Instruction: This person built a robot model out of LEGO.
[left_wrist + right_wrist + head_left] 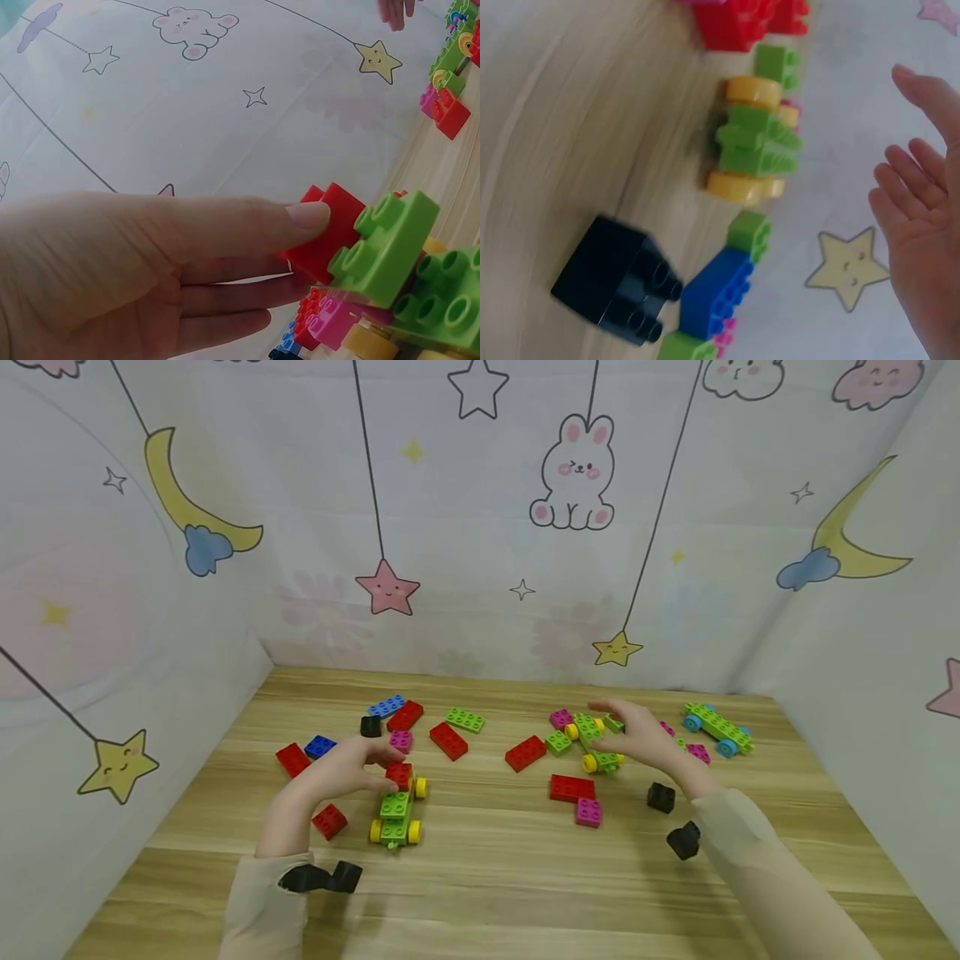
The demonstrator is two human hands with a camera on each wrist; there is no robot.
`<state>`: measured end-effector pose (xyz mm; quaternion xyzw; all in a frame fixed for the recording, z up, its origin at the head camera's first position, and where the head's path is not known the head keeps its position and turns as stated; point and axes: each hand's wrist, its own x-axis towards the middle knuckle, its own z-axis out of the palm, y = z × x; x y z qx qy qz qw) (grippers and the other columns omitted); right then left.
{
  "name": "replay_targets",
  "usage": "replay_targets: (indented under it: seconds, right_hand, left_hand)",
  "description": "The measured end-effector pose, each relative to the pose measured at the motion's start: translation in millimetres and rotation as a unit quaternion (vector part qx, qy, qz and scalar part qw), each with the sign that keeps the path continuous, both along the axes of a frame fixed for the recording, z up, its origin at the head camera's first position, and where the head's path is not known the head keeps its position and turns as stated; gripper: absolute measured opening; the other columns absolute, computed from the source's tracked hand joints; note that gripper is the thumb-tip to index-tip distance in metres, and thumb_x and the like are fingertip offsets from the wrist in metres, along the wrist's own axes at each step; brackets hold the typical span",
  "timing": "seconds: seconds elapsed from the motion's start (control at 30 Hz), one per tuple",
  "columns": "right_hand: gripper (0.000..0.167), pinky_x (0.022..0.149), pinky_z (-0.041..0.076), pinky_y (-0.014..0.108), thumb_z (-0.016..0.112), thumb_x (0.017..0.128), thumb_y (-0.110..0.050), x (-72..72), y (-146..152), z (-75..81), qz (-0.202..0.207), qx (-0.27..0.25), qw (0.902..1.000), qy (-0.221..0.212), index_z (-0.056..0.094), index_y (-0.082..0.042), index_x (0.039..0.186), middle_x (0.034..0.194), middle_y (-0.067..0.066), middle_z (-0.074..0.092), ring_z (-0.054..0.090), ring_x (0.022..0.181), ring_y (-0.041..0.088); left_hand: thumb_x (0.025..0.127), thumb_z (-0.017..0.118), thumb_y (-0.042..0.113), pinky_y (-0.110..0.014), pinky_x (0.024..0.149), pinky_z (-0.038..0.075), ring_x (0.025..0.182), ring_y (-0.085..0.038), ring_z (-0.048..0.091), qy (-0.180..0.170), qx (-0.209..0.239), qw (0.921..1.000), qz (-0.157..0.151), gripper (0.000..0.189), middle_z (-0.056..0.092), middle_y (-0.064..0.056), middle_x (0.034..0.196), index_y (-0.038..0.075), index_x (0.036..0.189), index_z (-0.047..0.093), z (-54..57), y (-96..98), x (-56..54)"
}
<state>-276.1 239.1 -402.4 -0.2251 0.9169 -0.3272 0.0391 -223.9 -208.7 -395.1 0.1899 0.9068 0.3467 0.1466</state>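
Note:
My left hand [348,768] pinches a red building brick [341,217] between thumb and fingers. That brick sits against a green brick [397,251] on a toy car [395,831] with a green base and yellow wheels, standing on the table at left. Part of the red brick is hidden behind the thumb. My right hand [633,739] hovers at right with fingers spread and nothing in it. Below and beside it is a second green car [588,731] with yellow wheels, partly covered by the hand in the head view. The right wrist view shows the palm [922,217] and loose fingers.
Loose bricks lie about the wooden table [480,893]: red ones [572,788], a magenta one [588,812], a black one [661,797] and a light-green one [465,720]. A green car with blue wheels [717,729] stands far right. Printed cloth [480,527] walls the back and sides.

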Motion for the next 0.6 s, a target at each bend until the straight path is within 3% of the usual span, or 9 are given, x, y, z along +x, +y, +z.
replay_targets:
  seconds: [0.6]
  right_hand:
    - [0.091,0.107,0.033,0.066,0.083,0.075,-0.018,-25.2,21.6,-23.1,0.066,0.089,0.9930,-0.040,0.034,0.003,0.148,0.151,0.027,0.036,0.034,0.137,0.049]
  left_hand:
    - [0.085,0.076,0.019,-0.049,0.096,0.052,0.115,-0.037,0.059,-0.005,-0.009,0.9999,0.006,0.039,0.066,-0.016,0.122,0.004,0.120,0.068,-1.3,0.5,-0.2]
